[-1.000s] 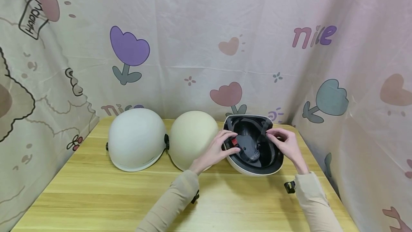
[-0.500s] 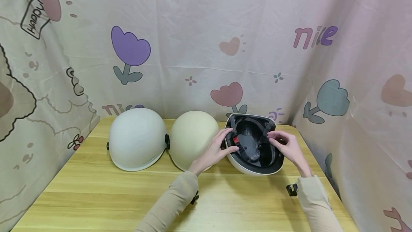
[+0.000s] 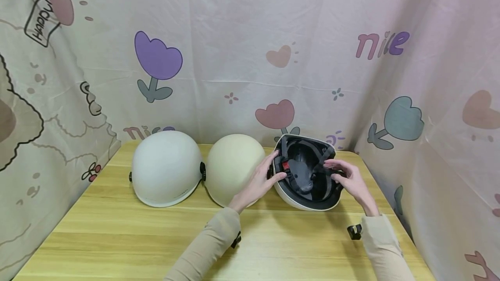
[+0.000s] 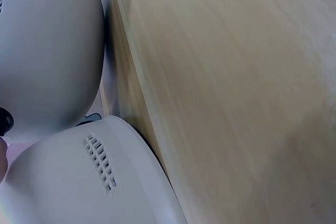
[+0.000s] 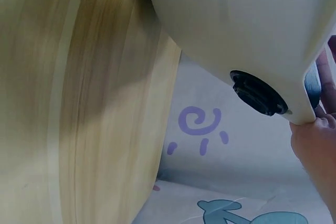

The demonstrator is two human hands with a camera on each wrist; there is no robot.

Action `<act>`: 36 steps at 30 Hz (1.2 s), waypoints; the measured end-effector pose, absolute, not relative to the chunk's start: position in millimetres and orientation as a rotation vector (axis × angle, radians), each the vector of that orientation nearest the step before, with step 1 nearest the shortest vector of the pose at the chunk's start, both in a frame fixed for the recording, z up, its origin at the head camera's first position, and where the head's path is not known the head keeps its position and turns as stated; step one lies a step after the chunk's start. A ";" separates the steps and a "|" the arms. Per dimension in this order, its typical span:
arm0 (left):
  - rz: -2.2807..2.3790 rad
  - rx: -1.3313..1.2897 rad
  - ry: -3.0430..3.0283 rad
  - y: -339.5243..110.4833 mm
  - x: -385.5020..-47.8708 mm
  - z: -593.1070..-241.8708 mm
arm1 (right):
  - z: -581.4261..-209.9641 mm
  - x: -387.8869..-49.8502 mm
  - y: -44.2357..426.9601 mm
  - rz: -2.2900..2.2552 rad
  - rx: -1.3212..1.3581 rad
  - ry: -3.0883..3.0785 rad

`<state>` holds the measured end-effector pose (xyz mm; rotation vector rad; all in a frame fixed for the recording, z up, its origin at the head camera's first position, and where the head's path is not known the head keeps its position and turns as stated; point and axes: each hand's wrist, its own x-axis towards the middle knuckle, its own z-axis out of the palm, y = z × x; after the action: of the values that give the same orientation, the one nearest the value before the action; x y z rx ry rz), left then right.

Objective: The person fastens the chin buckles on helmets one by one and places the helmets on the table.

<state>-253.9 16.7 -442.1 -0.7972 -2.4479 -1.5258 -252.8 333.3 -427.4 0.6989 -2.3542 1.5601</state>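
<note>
An upturned white helmet [image 3: 289, 198] lies on the right of the table in the head view, its black lining and straps [image 3: 324, 156] facing up. A red piece, perhaps a buckle part [image 3: 286, 166], shows inside. My left hand [image 3: 259, 181] holds its left rim, thumb at the inner edge; in the left wrist view only a sliver of that hand shows beside the helmet shell [image 4: 47, 61]. My right hand [image 3: 347, 179] grips the right rim, fingers reaching inside. In the right wrist view its thumb presses the rim near a black side knob [image 5: 257, 93].
A cream helmet [image 3: 234, 164] stands upright just left of the held one, partly behind my left hand. Left of that stands a white helmet [image 3: 166, 168]. All are on a wooden table [image 3: 117, 237] with a printed cloth [image 3: 218, 55] hanging behind.
The upturned helmet has tilted and turned slightly, its far rim rising. My right fingers have shifted from near the strap onto the right rim. The other helmets have stayed put.
</note>
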 end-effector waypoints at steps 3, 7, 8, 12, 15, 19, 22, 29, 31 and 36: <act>-1.523 -0.813 -2.448 16.2 -253.6 -441.4 | -428.2 -252.2 334.8 1.600 0.692 -2.352; -1.519 -0.841 -2.448 16.0 -253.9 -441.3 | -429.7 -250.5 336.3 1.667 0.673 -2.331; -1.520 -0.847 -2.447 16.1 -254.0 -441.4 | -430.2 -250.1 336.7 1.691 0.668 -2.319; -1.524 -0.846 -2.454 16.5 -253.3 -441.4 | -433.2 -249.3 337.3 1.797 0.648 -2.251; -1.521 -0.836 -2.466 17.2 -252.9 -441.0 | -435.9 -249.8 337.5 1.863 0.636 -2.194; -1.510 -0.829 -2.470 18.0 -252.7 -441.1 | -438.2 -250.6 339.9 1.919 0.704 -2.130; -1.515 -0.817 -2.467 17.8 -251.9 -441.3 | -439.1 -249.7 344.5 1.976 0.828 -2.060; -1.572 -0.805 -2.465 15.8 -251.6 -441.8 | -440.9 -243.8 353.1 1.981 0.909 -2.046; -1.579 -0.814 -2.452 15.2 -251.6 -442.1 | -441.0 -242.3 354.2 1.967 0.911 -2.062; -1.589 -0.841 -2.421 15.0 -252.2 -441.7 | -439.9 -239.2 358.2 1.953 0.983 -2.076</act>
<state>-252.2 15.0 -441.7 -0.8413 -2.4215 -1.5891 -239.2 358.2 -439.9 0.9828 -2.0760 1.9535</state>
